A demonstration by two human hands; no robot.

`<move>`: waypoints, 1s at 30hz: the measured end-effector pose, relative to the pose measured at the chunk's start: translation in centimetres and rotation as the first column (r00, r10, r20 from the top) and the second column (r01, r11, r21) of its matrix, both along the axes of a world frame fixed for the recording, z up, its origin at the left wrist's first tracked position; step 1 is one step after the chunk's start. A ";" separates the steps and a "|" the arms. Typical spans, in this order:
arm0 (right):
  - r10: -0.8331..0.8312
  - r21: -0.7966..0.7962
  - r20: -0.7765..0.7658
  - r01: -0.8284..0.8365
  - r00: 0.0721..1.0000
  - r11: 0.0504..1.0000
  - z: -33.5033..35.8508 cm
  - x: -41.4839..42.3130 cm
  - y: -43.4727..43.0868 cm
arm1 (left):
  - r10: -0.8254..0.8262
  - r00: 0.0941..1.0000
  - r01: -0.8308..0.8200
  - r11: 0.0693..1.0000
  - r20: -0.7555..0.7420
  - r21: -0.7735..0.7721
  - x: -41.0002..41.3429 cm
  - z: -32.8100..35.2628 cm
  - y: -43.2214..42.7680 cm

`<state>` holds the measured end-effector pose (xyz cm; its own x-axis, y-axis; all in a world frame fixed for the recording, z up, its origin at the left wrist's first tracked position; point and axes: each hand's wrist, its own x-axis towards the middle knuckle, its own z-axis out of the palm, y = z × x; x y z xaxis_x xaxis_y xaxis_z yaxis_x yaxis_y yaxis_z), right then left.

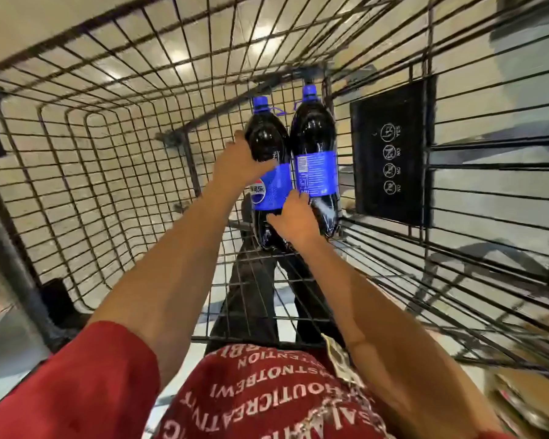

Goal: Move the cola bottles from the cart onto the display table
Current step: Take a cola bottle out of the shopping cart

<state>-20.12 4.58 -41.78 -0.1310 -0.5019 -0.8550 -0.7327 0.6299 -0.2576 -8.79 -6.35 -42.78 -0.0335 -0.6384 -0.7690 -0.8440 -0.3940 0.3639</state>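
The wire cart (114, 172) fills the view, its basket seen from above, with a pale tiled floor (61, 33) showing through the mesh. A person in a red printed shirt (260, 391) leans over the near edge with both bare arms reaching in. A black sign panel (390, 153) hangs on the basket's right wall. Just beside it, inside the cart, are two dark cola bottles with blue labels. The left cola bottle (268, 144) and the right cola bottle (314, 137) touch side by side, blue caps pointing away from the person. The left hand (238, 163) grasps the left cola bottle at its shoulder, fingers (242, 141) wrapped round its side. The right hand (295, 220) sits where the two bottles' lower bodies meet; whether it grips either one I cannot tell.
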 end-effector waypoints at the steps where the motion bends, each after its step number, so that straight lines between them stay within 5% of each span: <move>1: -0.045 0.008 0.003 0.045 0.999 0.999 -0.3 0.3 0.1 | 0.021 1.000 -0.021 1.000 -0.009 0.010 -0.1 -0.7 -0.1; 9: -0.186 -0.067 -0.052 0.182 0.981 0.981 -2.0 1.0 0.7 | 0.235 0.969 -0.235 0.972 -0.083 0.007 -1.7 -2.7 0.4; 14: -0.300 -0.036 0.064 0.303 0.952 0.952 -3.4 1.1 0.5 | 0.354 0.922 -0.358 0.934 -0.156 0.004 -1.6 -4.4 0.8; 23: -0.497 0.114 0.271 0.486 0.824 0.867 -6.5 0.9 -0.7 | 0.321 0.912 -0.345 0.937 -0.256 -0.054 -0.7 -5.7 0.5; 30: -0.496 0.035 0.267 0.506 0.826 0.862 -6.2 2.4 -0.3 | 0.313 0.909 -0.341 0.938 -0.274 -0.062 0.9 -6.4 0.1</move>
